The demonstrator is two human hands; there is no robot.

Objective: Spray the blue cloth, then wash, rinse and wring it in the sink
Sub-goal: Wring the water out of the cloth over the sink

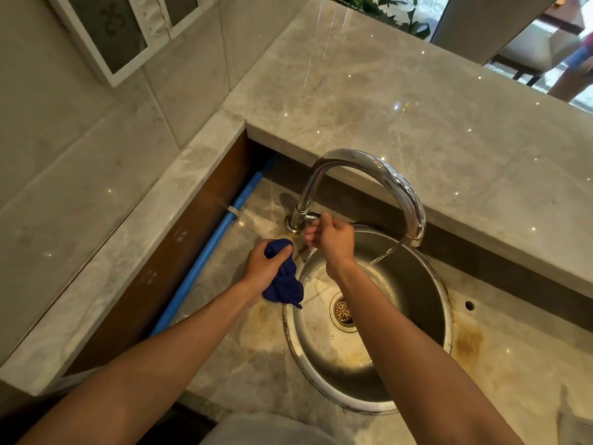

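My left hand (263, 264) grips a bunched dark blue cloth (285, 284) over the left rim of the round steel sink (426, 335). The cloth hangs down from my fist, its lower end over the rim. My right hand (332, 236) reaches to the small lever (313, 216) at the base of the curved chrome tap (369, 175), fingers loosely curled near it. A thin stream of water (383, 255) runs from the spout into the sink. No spray bottle is in view.
A raised marble ledge (417, 107) runs behind the sink and along the left side. A blue pipe (208, 252) lies along the left wall of the recess. Rust stains mark the counter (468, 342) around the basin. The drain (342, 311) sits mid-basin.
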